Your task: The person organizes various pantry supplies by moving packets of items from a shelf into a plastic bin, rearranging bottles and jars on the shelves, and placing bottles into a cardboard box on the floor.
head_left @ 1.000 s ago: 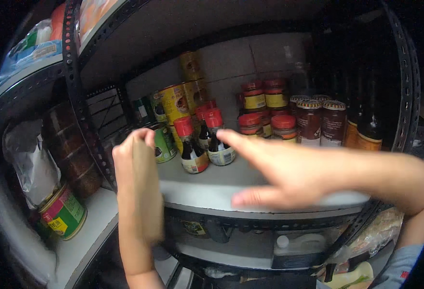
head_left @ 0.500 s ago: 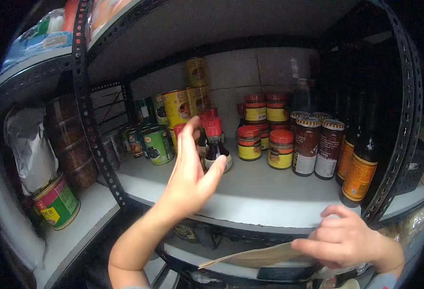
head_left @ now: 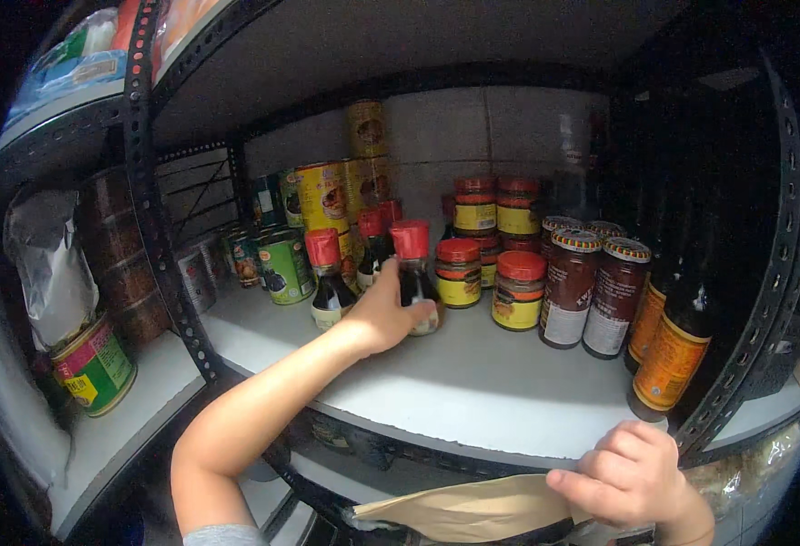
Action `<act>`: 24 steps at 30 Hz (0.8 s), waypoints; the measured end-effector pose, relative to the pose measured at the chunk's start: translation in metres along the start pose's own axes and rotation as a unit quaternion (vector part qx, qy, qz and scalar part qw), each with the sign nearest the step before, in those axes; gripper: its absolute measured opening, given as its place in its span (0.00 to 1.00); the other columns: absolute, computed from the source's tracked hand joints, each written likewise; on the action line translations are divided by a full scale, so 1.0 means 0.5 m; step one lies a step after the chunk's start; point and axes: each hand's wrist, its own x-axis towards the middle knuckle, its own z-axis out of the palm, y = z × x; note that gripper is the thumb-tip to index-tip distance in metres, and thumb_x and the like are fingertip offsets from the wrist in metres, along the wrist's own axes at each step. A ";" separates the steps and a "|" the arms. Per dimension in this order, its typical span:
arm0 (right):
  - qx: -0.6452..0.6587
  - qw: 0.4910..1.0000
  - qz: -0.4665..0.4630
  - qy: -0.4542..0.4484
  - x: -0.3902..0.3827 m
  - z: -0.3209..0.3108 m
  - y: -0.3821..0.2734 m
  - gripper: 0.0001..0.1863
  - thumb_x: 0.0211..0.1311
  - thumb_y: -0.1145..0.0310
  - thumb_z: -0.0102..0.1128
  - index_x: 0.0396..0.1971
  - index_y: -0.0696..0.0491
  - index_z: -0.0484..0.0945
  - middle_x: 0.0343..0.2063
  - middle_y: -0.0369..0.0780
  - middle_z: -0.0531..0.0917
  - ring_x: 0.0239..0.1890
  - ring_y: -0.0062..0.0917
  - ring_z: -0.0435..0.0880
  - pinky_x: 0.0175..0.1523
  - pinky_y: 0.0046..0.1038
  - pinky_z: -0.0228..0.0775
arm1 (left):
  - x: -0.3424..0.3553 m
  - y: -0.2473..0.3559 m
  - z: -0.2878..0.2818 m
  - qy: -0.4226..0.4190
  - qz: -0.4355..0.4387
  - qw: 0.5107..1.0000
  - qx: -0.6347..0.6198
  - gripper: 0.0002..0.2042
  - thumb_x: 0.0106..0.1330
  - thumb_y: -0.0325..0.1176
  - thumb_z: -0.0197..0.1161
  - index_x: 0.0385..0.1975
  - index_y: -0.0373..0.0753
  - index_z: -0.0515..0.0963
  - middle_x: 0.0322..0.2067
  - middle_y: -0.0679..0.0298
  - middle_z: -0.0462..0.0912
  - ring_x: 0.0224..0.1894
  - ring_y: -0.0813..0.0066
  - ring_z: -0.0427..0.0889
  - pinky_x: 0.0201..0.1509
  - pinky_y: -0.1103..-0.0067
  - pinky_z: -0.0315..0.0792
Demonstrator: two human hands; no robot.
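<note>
My left hand (head_left: 386, 314) reaches onto the shelf. Its fingers and thumb close around a small dark bottle with a red cap (head_left: 411, 240), which stands upright or nearly so. Part of the bottle is behind the hand. Just left of it stands another red-capped bottle (head_left: 324, 250), with more red caps behind. Low at the right, my right hand (head_left: 632, 473) is closed on the edge of a beige sheet (head_left: 472, 511); whether this is cloth, paper or part of a bag I cannot tell.
Jars with red lids (head_left: 519, 289), brown bottles with striped caps (head_left: 569, 287) and a tall dark bottle with an orange label (head_left: 673, 359) stand to the right. Cans (head_left: 284, 266) sit at the back left. A black perforated post (head_left: 159, 191) rises left of the shelf.
My left hand has moved from an open pose in front of the bottles to a grip on a red-capped bottle. The beige sheet has risen and spread wider into view.
</note>
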 end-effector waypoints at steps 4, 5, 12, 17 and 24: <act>-0.002 1.000 -0.006 0.010 0.001 -0.003 0.000 0.18 0.40 0.66 0.62 0.37 0.42 0.78 0.18 0.28 0.70 0.19 0.19 0.68 0.25 0.20 0.61 | -0.026 0.045 0.015 -0.096 0.046 0.990 -0.087 0.35 0.57 0.38 0.65 0.59 0.30 0.54 0.52 0.50 0.70 0.52 0.72 0.69 0.57 0.78 0.63; 0.001 1.000 -0.008 0.011 -0.001 -0.002 0.001 0.18 0.40 0.66 0.62 0.37 0.42 0.78 0.18 0.28 0.70 0.19 0.19 0.68 0.25 0.20 0.61 | -0.023 0.046 0.022 -0.095 0.043 0.991 -0.086 0.35 0.57 0.38 0.65 0.59 0.30 0.54 0.52 0.50 0.70 0.52 0.72 0.69 0.57 0.78 0.63; 0.026 0.999 -0.031 0.018 -0.003 -0.016 0.007 0.10 0.48 0.67 0.60 0.34 0.46 0.77 0.19 0.32 0.71 0.21 0.22 0.70 0.30 0.25 0.65 | 0.032 0.050 -0.006 0.004 -0.121 0.977 -0.176 0.35 0.51 0.23 0.56 0.62 0.32 0.52 0.58 0.54 0.65 0.59 0.67 0.63 0.62 0.76 0.57; 0.063 0.996 -0.036 0.051 0.009 -0.024 -0.005 0.15 0.42 0.72 0.62 0.36 0.50 0.77 0.19 0.34 0.70 0.21 0.24 0.70 0.29 0.25 0.65 | 0.091 -0.039 0.039 0.175 -0.225 0.953 -0.104 0.39 0.50 0.27 0.56 0.64 0.29 0.47 0.60 0.46 0.58 0.63 0.58 0.57 0.64 0.72 0.54; 0.131 0.989 -0.054 0.035 0.015 -0.019 -0.005 0.14 0.45 0.73 0.60 0.36 0.53 0.75 0.23 0.39 0.74 0.22 0.28 0.73 0.29 0.30 0.67 | 0.183 -0.076 0.082 0.114 -0.300 0.946 0.050 0.47 0.55 0.39 0.58 0.64 0.31 0.30 0.65 0.41 0.29 0.67 0.36 0.32 0.66 0.49 0.39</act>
